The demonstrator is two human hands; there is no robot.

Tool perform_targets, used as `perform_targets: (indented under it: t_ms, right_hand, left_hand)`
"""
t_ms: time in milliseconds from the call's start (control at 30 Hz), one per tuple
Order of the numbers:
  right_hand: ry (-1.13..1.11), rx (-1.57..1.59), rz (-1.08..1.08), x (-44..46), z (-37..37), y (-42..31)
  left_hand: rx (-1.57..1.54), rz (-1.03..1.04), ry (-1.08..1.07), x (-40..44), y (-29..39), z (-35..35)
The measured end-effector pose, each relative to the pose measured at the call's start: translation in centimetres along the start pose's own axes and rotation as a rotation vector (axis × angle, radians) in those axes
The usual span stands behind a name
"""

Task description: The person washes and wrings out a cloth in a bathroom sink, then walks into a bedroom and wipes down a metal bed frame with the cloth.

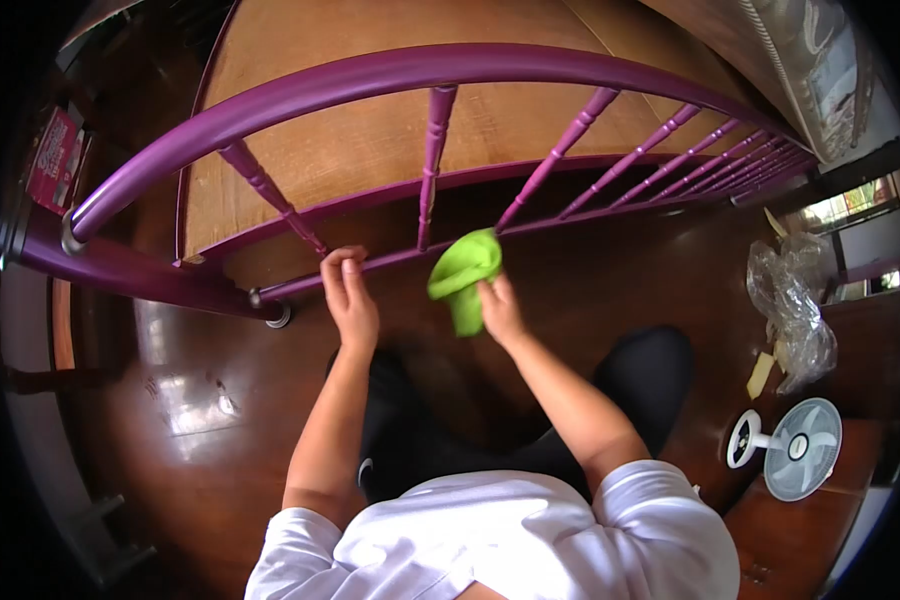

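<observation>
My right hand grips a bright green cloth, which is bunched up at the top and hangs down in a loose flap. The cloth is just in front of the lower purple rail of a bed frame. My left hand has its fingers bent over that same rail, at the foot of a turned purple spindle. Another spindle stands between my two hands. Above them curves the thick purple top rail of the bed end.
Brown bed boards lie behind the railing. On the glossy wooden floor at the right are crumpled clear plastic and a white fan. A pink box is at the far left. My bent knees are below the rail.
</observation>
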State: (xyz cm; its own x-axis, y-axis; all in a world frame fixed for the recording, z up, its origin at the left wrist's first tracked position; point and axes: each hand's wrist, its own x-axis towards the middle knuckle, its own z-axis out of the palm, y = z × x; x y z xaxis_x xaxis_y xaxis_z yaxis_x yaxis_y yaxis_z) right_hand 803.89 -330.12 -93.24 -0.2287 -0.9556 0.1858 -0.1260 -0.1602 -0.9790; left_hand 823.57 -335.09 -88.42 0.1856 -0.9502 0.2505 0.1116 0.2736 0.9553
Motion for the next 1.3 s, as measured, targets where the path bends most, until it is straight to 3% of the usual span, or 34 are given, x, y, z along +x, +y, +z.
perform_targets:
  t_ms: [100,167,200,233,300,367,533,700,767,867,967,1033,1100,1167,1233,1300]
  right_hand:
    - [-0.072,-0.490,-0.394,4.5,-1.9,-2.2]
    - [-0.460,-0.902,-0.105,7.2,-0.4,1.0]
    - [-0.504,-1.256,-0.350,7.1,0.6,2.1]
    - [-0.356,-1.398,-0.408,7.1,1.8,5.2]
    - [-0.615,-1.598,-0.171,9.4,2.6,4.6]
    - [-0.812,-1.813,-0.089,10.9,2.0,4.2]
    - [-1.001,-2.019,-0.195,12.7,0.7,4.1]
    - [-0.608,-1.900,-0.484,8.6,-1.1,2.9]
    - [-0.396,-1.618,-0.650,7.4,-2.7,2.3]
    - [-0.251,-0.733,-0.089,4.2,-4.3,-1.5]
    - [-0.017,-0.179,0.134,1.5,-5.9,-1.3]
    - [0.138,-0.024,0.170,2.5,-6.6,-3.8]
    - [0.169,0.445,-0.020,4.9,-7.6,-5.9]
    - [0.213,0.550,-0.135,7.5,-8.0,-11.3]
    - [0.203,0.400,-0.153,9.6,-8.3,-15.3]
    - [0.151,0.085,-0.119,11.9,-7.2,-17.6]
  left_hand:
    - [0.104,0.096,-0.213,0.8,2.8,4.1]
    - [0.088,0.232,-0.260,2.2,1.1,6.8]
    - [0.134,0.219,-0.303,2.8,1.2,7.7]
    - [0.048,0.157,-0.399,3.3,1.0,8.4]
    - [0.261,-0.010,-0.397,4.0,0.0,8.2]
    - [0.328,0.077,-0.396,4.4,-0.5,8.1]
    - [0.287,0.152,-0.375,4.5,-1.1,8.4]
    - [0.308,0.149,-0.337,4.3,-1.1,8.6]
    - [0.337,0.144,-0.315,4.2,-1.2,8.6]
    - [0.332,0.154,-0.301,4.1,-1.4,8.8]
    - [0.325,0.191,-0.269,4.0,-1.6,9.1]
    - [0.324,0.211,-0.253,3.9,-1.7,9.0]
    - [0.327,0.217,-0.241,3.8,-1.7,9.1]
    - [0.302,0.193,-0.215,3.7,-1.6,9.1]
    - [0.318,0.062,-0.212,3.4,-1.8,9.1]
    - [0.398,0.239,-0.132,3.2,-2.1,9.6]
